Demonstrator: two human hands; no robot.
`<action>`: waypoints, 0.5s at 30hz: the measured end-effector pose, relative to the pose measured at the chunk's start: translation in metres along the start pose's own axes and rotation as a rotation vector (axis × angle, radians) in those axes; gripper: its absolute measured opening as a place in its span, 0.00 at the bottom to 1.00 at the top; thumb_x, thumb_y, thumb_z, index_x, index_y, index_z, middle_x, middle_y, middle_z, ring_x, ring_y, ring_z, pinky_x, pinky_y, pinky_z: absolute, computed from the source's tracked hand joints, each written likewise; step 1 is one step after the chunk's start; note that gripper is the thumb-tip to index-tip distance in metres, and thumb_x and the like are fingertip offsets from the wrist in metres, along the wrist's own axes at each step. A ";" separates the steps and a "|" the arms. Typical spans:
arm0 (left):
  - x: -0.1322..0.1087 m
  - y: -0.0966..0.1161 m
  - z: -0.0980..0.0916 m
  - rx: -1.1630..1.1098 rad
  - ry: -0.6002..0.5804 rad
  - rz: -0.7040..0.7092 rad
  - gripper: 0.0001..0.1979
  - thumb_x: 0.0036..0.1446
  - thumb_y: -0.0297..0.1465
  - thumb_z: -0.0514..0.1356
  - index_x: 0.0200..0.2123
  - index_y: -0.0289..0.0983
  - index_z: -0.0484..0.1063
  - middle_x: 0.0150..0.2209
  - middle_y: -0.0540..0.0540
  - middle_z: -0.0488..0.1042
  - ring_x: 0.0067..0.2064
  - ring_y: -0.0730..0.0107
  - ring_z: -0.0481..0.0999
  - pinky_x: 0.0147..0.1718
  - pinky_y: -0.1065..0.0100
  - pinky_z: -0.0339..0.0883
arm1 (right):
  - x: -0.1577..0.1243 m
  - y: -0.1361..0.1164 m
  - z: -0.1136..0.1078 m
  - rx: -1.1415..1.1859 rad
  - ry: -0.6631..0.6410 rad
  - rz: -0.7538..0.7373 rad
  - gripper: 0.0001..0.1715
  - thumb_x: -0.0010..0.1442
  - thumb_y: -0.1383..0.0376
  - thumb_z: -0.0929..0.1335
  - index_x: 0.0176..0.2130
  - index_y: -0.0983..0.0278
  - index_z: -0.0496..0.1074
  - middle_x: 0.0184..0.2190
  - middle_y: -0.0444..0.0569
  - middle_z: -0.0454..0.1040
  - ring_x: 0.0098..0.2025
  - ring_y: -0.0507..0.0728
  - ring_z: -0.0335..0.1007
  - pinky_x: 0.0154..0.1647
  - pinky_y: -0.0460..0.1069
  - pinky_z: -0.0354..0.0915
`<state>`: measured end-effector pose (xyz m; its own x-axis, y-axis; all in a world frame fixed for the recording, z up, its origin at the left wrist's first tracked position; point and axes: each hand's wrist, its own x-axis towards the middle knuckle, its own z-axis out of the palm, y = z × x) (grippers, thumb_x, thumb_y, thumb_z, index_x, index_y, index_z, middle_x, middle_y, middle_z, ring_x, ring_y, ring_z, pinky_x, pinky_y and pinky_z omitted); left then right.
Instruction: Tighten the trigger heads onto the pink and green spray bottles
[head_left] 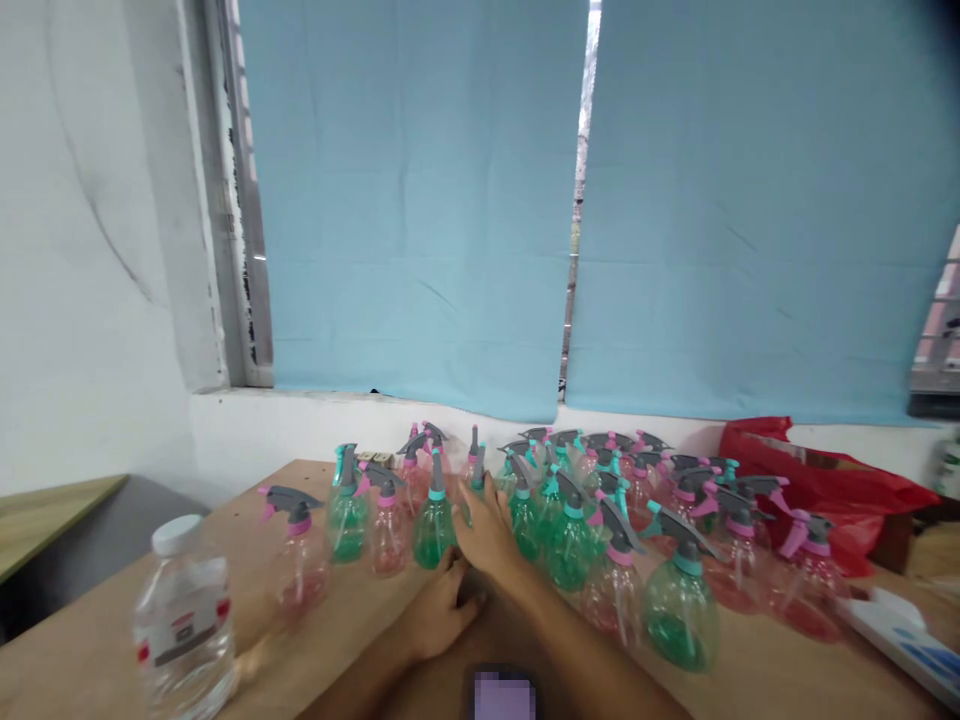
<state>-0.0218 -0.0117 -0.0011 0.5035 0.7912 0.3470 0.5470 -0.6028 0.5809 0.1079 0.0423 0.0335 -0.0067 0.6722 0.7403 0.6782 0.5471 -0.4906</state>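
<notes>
My right hand reaches in among the spray bottles, its fingers around a green spray bottle with a grey trigger head. The hand hides most of that bottle's body. Nearer to me, my left hand is low over the table, loosely curled with thumb and fingers apart and nothing visible in it. Just beyond its fingertips stands another green spray bottle with a turquoise collar. A pink spray bottle is left of that one. To the right of my right hand is a green spray bottle.
Several more pink and green spray bottles crowd the wooden table. A clear water bottle with a white cap stands front left. At right lie a red plastic bag and a white-and-blue box. Blue curtains hang behind.
</notes>
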 end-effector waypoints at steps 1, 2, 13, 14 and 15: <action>0.000 0.000 0.000 0.000 0.000 -0.001 0.24 0.59 0.29 0.58 0.59 0.40 0.64 0.56 0.40 0.65 0.57 0.54 0.66 0.60 0.54 0.58 | 0.002 0.001 0.002 -0.014 0.020 0.016 0.27 0.60 0.62 0.67 0.58 0.57 0.70 0.64 0.61 0.60 0.62 0.75 0.58 0.53 0.71 0.58; -0.001 0.001 0.000 0.002 -0.004 -0.003 0.21 0.59 0.30 0.58 0.56 0.40 0.66 0.54 0.41 0.66 0.55 0.55 0.67 0.59 0.55 0.60 | 0.005 0.003 0.003 -0.029 0.037 0.027 0.27 0.60 0.62 0.67 0.58 0.57 0.70 0.64 0.62 0.61 0.60 0.75 0.60 0.52 0.71 0.59; -0.001 0.013 -0.003 0.017 0.033 0.019 0.10 0.62 0.32 0.56 0.44 0.39 0.73 0.46 0.43 0.73 0.47 0.59 0.72 0.49 0.62 0.65 | 0.006 0.002 -0.012 -0.136 0.098 -0.069 0.26 0.58 0.67 0.65 0.56 0.58 0.71 0.53 0.58 0.70 0.52 0.69 0.63 0.50 0.62 0.60; -0.001 0.015 -0.003 0.006 0.043 0.035 0.09 0.63 0.32 0.55 0.42 0.39 0.74 0.44 0.44 0.74 0.46 0.60 0.73 0.47 0.64 0.65 | 0.005 0.000 -0.016 -0.148 0.096 -0.084 0.27 0.57 0.68 0.65 0.56 0.58 0.71 0.53 0.57 0.69 0.52 0.69 0.62 0.51 0.62 0.60; 0.000 0.017 -0.002 -0.003 0.047 0.042 0.10 0.64 0.32 0.54 0.40 0.39 0.74 0.41 0.45 0.75 0.43 0.61 0.74 0.44 0.66 0.65 | 0.003 -0.002 -0.020 -0.157 0.092 -0.099 0.26 0.57 0.68 0.65 0.56 0.58 0.70 0.53 0.57 0.69 0.53 0.69 0.62 0.51 0.62 0.59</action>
<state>-0.0144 -0.0220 0.0105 0.4935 0.7695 0.4054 0.5242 -0.6351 0.5673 0.1211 0.0329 0.0463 -0.0173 0.5669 0.8236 0.7840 0.5189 -0.3407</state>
